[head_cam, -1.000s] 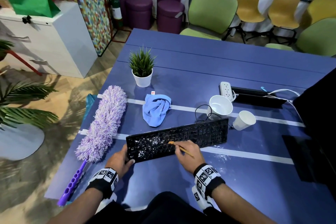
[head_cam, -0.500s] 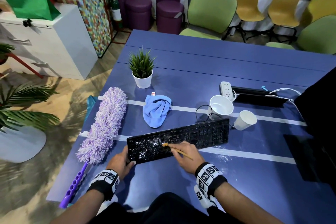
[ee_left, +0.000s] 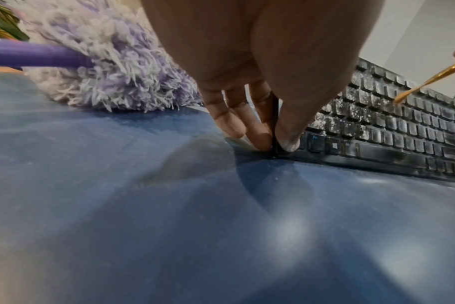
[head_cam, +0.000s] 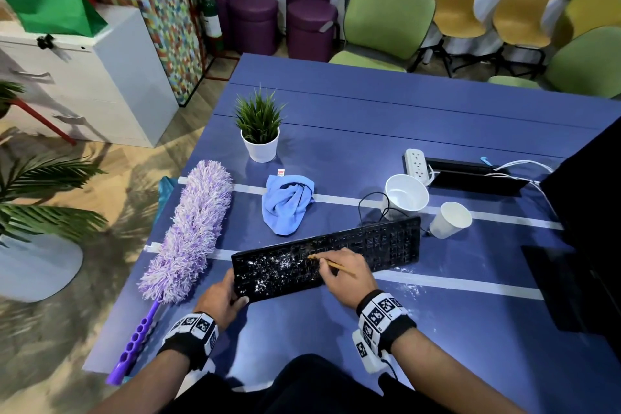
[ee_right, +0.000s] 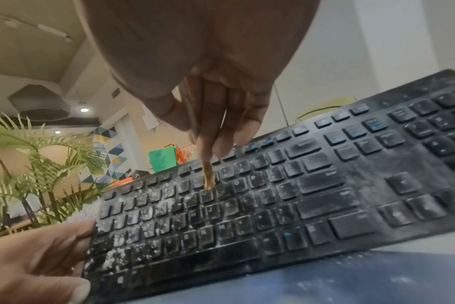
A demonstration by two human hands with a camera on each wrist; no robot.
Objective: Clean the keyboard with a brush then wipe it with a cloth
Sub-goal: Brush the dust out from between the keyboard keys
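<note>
Blue table [head_cam: 386, 131] holds the dusty black keyboard [head_cam: 369, 245]; my left hand [head_cam: 220, 301] pinches its corner while my right hand [head_cam: 346, 274] pinches a small brush [head_cam: 331, 264]. I should sweep lightly between keys.

Head high; wrists low, keyboard [head_cam: 327, 260] shared

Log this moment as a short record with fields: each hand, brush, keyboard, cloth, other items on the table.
left hand: grips the keyboard's left end, thumb on top
right hand: pinches the brush
brush: thin, tip on the keys mid-keyboard
keyboard: black, on the table; white powder thick on the left half, right half mostly clear
cloth: blue, crumpled behind the keyboard, untouched
other: purple duster left of the keyboard; potted plant; two white cups; power strip
</note>
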